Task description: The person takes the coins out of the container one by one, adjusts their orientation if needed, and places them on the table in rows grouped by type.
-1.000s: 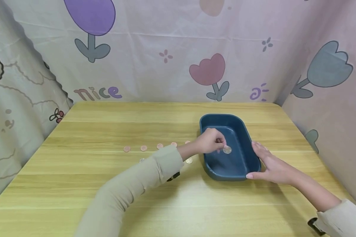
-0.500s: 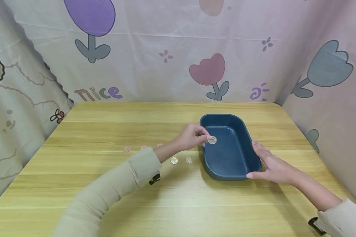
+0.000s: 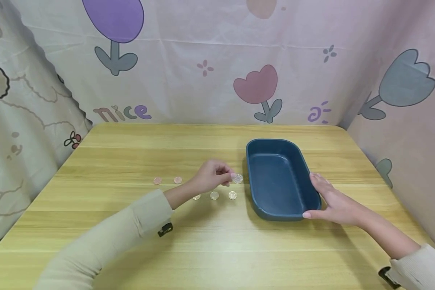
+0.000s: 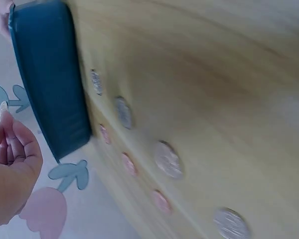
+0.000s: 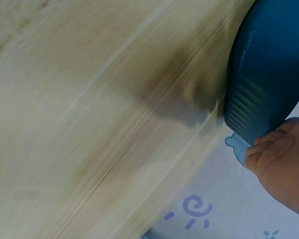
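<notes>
My left hand [image 3: 214, 176] pinches a silver coin [image 3: 237, 179] between thumb and fingertips, held over the table just left of a dark blue plastic tray [image 3: 262, 216]. In the left wrist view, the same coin [image 4: 2, 110] appears almost edge-on. My right hand [image 3: 335, 203] holds the tray at its near right corner, fingers on the right rim and thumb on the front rim. Copper coins [image 3: 178, 180] lie in a back row, partly covered by my left arm. Nearer me runs a row of silvery coins [image 3: 214, 195]; my forearm hides its left part.
The wooden table [image 3: 239, 249] carries the coins and the tray. A patterned curtain [image 3: 188, 88] hangs behind it and along both sides. The tray's inner floor [image 3: 275, 185] shows no coin in the head view.
My left hand has carried the coin leftward from above the tray, past its left rim, to over the table. My right hand and the tray have stayed put.
</notes>
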Demonstrator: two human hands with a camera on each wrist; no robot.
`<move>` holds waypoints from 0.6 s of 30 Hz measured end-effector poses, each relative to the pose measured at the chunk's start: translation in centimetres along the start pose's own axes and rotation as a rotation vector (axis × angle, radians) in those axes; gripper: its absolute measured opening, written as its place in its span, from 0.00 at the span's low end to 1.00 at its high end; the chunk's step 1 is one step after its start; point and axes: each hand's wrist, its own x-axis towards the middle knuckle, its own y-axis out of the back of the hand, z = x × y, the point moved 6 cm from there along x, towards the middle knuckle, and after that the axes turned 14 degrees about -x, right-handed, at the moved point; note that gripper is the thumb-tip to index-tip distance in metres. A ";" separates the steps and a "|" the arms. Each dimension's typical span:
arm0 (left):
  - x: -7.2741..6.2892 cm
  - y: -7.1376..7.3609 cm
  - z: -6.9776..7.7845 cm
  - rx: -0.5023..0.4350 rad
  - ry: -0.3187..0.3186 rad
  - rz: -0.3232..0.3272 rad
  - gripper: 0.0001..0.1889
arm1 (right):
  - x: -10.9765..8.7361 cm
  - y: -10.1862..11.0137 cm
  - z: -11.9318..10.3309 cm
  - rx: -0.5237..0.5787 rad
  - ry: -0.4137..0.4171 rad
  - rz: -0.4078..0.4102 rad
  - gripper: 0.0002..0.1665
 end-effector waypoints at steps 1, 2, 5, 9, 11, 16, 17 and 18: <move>-0.3 0.4 -0.2 0.009 0.002 0.003 0.07 | 0.0 0.0 0.0 -0.001 0.000 0.001 0.66; -0.6 0.8 -0.3 0.016 0.004 0.006 0.07 | 0.0 0.0 0.0 -0.001 0.000 0.000 0.66; -1.5 1.8 -0.9 0.020 0.019 0.011 0.07 | 0.0 0.0 0.1 0.000 -0.002 -0.003 0.66; -2.7 3.3 -1.5 0.016 0.048 0.035 0.09 | -0.1 0.0 0.1 -0.001 -0.005 -0.007 0.66; -3.2 4.1 -1.8 0.017 0.070 0.056 0.09 | -0.1 0.0 0.1 -0.003 -0.005 -0.007 0.66; -4.8 6.4 -2.3 0.034 0.146 0.122 0.11 | 0.0 0.1 0.0 -0.006 -0.006 -0.009 0.66; -5.2 6.9 -2.3 0.045 0.159 0.135 0.11 | 0.1 0.1 0.0 -0.005 -0.006 -0.010 0.66; -5.5 7.4 -2.4 0.052 0.168 0.147 0.12 | 0.1 0.1 0.0 -0.004 -0.008 -0.011 0.66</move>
